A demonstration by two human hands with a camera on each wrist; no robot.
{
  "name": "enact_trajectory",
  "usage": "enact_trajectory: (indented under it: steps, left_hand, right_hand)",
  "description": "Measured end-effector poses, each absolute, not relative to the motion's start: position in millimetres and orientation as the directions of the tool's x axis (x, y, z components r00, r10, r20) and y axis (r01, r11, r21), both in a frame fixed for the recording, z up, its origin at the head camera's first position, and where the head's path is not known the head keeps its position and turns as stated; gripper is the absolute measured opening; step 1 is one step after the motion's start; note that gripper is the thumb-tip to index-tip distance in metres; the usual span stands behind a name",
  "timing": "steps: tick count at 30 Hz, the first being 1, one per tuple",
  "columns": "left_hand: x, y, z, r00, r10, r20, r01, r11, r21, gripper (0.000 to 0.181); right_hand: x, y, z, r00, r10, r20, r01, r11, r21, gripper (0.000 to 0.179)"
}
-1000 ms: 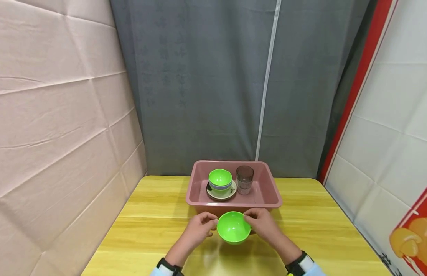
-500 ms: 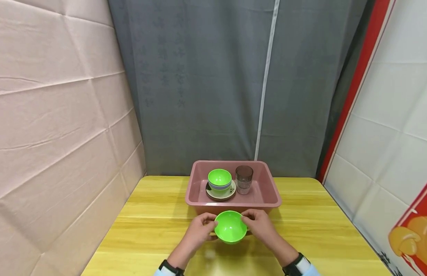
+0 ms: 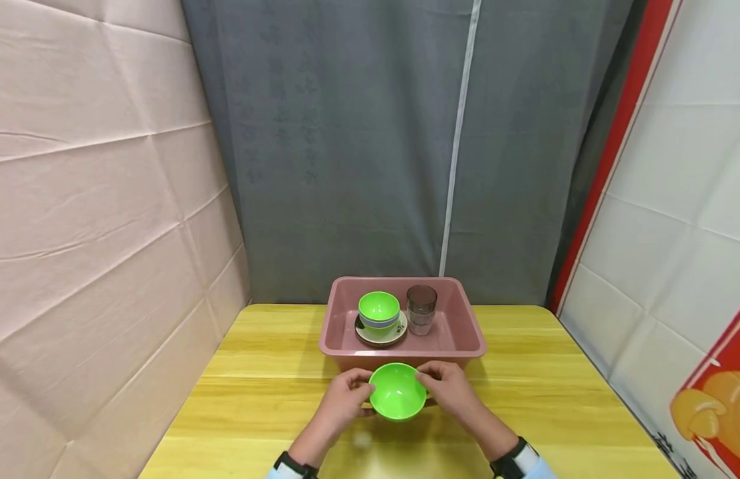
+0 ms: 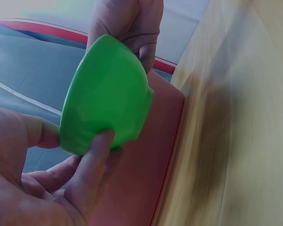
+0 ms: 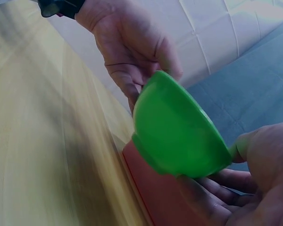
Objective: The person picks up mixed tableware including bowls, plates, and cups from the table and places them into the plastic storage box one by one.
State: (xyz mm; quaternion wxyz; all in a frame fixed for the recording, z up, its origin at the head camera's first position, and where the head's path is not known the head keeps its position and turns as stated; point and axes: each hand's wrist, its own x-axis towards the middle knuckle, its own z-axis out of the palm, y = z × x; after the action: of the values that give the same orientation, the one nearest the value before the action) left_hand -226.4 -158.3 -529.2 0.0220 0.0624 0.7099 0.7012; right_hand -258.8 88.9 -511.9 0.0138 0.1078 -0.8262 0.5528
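Note:
A bright green bowl (image 3: 397, 392) is held above the table in front of the pink tub, its opening toward the head camera. My left hand (image 3: 344, 401) grips its left side, thumb at the rim and fingers under the outer wall, as the left wrist view shows on the bowl (image 4: 106, 96). On the opposite side my right hand (image 3: 449, 391) pinches the rim with the thumb, fingers beneath. In the right wrist view the bowl's (image 5: 174, 132) underside and foot show, apart from the tabletop.
The pink tub (image 3: 474, 342) stands at the table's (image 3: 250, 399) back. Inside are stacked bowls (image 3: 378, 308) with a green one on top, set on plates (image 3: 399, 331), and stacked glasses (image 3: 421, 309) beside them. A grey curtain (image 3: 346, 146) hangs behind.
The bowl and both hands have shifted slightly left in the head view. My left fingers now lie closer against the bowl than one second ago. The tub's contents stay as they were.

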Motion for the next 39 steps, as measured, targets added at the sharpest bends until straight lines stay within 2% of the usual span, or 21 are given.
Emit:
enact_trajectory:
  steps: [6, 10, 20, 28, 32, 39]
  left_hand:
    - [-227, -160, -529, -0.992, 0.113, 0.055, 0.056, 0.01, 0.998, 0.034]
    - [-227, -161, -527, -0.992, 0.109, 0.057, 0.06, 0.027, 0.998, 0.035]
    - [-229, -172, -510, -0.987, 0.144, 0.069, 0.078, 0.064, 0.995, 0.035]
    - [-235, -178, -487, -0.978, 0.198, 0.064, 0.088, 0.115, 0.989, 0.035]
    - [-242, -180, -475, -0.976, 0.203, 0.08, 0.105, 0.118, 0.987, 0.034]
    - [-265, -188, -460, -0.979, 0.187, 0.078, 0.097, 0.098, 0.99, 0.033]
  right_hand:
    - [-258, 96, -513, -0.956, -0.271, 0.114, -0.177, 0.222, -0.959, 0.024]
    - [-260, 105, -516, -0.947, -0.306, 0.103, -0.169, 0.197, -0.966, 0.03]
    - [-259, 144, -521, -0.953, -0.291, 0.082, -0.2, 0.404, -0.892, 0.039]
    - [-259, 169, -529, -0.95, -0.296, 0.102, -0.268, 0.599, -0.755, 0.033]
    - [-257, 174, -533, -0.938, -0.33, 0.109, -0.301, 0.615, -0.729, 0.029]
    - [-254, 174, -537, -0.938, -0.334, 0.094, -0.288, 0.6, -0.746, 0.034]
